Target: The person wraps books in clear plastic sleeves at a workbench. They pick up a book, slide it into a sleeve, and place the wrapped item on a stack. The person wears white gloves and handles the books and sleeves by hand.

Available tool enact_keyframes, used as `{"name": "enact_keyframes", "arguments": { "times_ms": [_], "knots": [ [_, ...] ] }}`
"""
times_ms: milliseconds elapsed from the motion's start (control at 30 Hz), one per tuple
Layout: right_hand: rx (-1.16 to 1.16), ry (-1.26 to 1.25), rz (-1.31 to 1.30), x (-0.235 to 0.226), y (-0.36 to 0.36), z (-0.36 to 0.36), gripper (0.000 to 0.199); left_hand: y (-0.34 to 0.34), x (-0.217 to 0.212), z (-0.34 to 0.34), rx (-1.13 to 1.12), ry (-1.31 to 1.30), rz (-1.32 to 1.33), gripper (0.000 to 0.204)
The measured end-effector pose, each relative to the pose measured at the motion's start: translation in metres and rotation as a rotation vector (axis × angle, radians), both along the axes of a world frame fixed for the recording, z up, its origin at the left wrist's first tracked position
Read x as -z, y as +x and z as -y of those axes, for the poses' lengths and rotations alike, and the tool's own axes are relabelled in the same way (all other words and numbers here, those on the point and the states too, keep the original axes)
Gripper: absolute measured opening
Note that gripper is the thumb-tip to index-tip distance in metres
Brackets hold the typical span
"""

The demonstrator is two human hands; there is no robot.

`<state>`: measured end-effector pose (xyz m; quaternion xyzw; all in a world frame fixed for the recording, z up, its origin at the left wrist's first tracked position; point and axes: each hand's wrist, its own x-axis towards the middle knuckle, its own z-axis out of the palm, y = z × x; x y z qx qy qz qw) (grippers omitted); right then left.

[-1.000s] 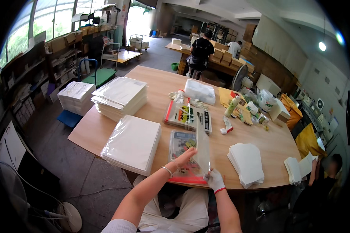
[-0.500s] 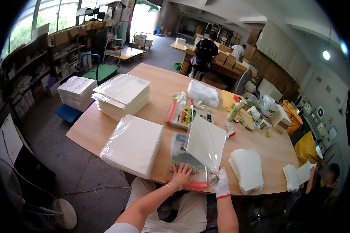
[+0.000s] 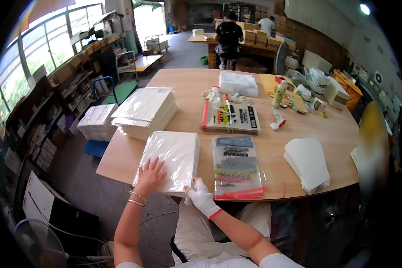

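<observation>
My bare left hand [image 3: 151, 177] lies with fingers spread on the top of a stack of white boards in clear plastic sleeves [image 3: 176, 152]. At that stack's near right corner, my white-gloved right hand [image 3: 203, 199] has its fingers closed on the edge of a sleeved board; its fingertips are partly hidden. To the right lies a pile of clear printed plastic bags [image 3: 237, 167] with red strips along the near edge. Behind it is a tied bundle of similar bags [image 3: 232, 118].
A taller stack of sleeved boards [image 3: 143, 105] stands at the back left. White cards [image 3: 307, 163] lie fanned at the right. Gloves [image 3: 212, 94], a white bundle [image 3: 238, 84] and a bottle [image 3: 279, 94] sit farther back. A person in black [image 3: 229, 38] sits at another table.
My right hand has moved left from above the printed bags with a sleeved white board, now on the stack. My left hand has shifted from the bags onto the stack. The view has turned.
</observation>
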<state>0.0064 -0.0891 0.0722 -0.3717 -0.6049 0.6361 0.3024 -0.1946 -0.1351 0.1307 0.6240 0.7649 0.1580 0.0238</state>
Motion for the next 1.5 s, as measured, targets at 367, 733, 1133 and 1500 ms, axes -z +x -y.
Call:
{"name": "enact_keyframes", "arguments": {
  "times_ms": [367, 733, 1133, 1500],
  "knots": [
    [0.162, -0.105, 0.132, 0.011, 0.235, -0.016, 0.015, -0.011, 0.024, -0.016, 0.034, -0.062, -0.049, 0.048],
    [0.594, 0.707, 1.203, -0.008, 0.459, -0.074, 0.032, 0.186, 0.012, -0.049, 0.736, 0.092, 0.444, 0.021],
    [1.060, -0.374, -0.649, 0.002, 0.499, -0.128, 0.039, 0.236, 0.110, -0.121, 0.491, 0.003, -0.277, 0.014],
    [0.681, -0.005, -0.387, -0.041, 0.398, -0.012, 0.042, 0.210, 0.108, -0.147, 0.445, -0.059, 0.017, 0.007]
  ]
}}
